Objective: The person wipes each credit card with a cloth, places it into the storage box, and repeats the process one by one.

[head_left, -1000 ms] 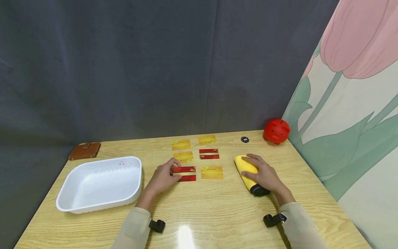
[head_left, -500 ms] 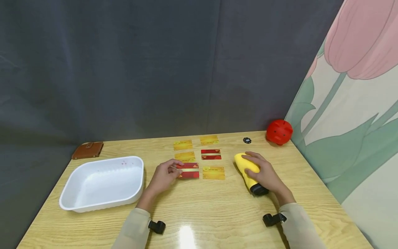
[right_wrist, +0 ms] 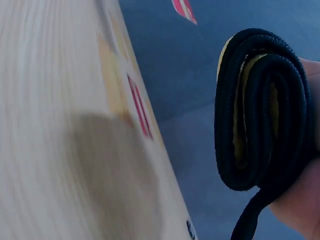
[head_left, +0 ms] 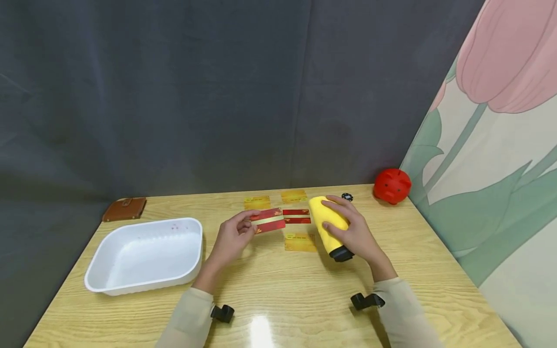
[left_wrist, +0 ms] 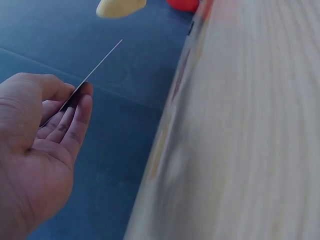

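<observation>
Red banded card (head_left: pixel 270 222) is held clear of the worktop (head_left: pixel 278 282), tilted, one end pinched between thumb and fingers of the left hand (head_left: pixel 230 237). Right hand (head_left: pixel 356 232) grips a folded yellow cloth (head_left: pixel 324 222), also raised; right wrist view shows black-faced layers at its end. Lying flat on the wood near the hands: a second red card (head_left: pixel 298 216), which the held card's end appears to meet in the head view (contact cannot be told); a near yellow card (head_left: pixel 301 243); two farther ones, left yellow card (head_left: pixel 256 202) and right yellow card (head_left: pixel 294 195). Farther out: black chip (head_left: pixel 347 196) just beyond the cloth, red piggy bank (head_left: pixel 392 186) at the far right, white tray (head_left: pixel 143 258) left of the left hand, brown wallet (head_left: pixel 124 210) behind the tray. Dark curtain (head_left: pixel 209 96) at the back.
</observation>
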`<state>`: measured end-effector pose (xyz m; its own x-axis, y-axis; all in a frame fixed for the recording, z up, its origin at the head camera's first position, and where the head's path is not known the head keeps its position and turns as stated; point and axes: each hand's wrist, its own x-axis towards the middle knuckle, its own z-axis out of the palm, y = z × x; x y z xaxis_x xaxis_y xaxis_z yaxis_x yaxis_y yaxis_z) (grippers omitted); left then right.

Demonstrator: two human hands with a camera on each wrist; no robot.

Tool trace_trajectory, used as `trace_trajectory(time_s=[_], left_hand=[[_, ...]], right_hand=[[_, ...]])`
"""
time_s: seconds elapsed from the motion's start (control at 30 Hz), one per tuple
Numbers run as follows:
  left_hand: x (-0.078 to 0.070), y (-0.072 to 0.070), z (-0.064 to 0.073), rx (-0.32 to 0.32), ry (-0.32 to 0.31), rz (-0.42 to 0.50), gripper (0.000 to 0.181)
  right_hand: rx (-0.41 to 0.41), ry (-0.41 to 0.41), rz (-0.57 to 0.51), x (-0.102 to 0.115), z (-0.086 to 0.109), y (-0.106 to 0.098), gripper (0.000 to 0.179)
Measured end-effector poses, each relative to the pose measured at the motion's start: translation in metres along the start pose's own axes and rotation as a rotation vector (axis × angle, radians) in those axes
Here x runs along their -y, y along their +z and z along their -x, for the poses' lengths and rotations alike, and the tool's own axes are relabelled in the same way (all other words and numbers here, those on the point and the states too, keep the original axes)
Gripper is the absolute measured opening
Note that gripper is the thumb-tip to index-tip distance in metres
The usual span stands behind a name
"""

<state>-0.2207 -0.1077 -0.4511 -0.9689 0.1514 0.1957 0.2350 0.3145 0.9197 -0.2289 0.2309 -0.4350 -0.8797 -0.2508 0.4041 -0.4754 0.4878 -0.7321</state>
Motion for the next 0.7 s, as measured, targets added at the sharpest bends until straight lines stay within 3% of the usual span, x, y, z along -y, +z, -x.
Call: trace_trajectory(time_s=[0.33, 0.7], left_hand=[[-0.014, 0.009, -0.002, -0.016, 0.066, -0.007, 0.034], [-0.018, 0.022, 0.001, -0.023, 0.113, 0.010, 0.037]], right_hand=[[-0.022, -0.065, -0.071, 0.028, -0.008, 0.032, 0.053], [0.042, -0.177, 0.041, 0.045, -0.006, 0.071, 0.054]])
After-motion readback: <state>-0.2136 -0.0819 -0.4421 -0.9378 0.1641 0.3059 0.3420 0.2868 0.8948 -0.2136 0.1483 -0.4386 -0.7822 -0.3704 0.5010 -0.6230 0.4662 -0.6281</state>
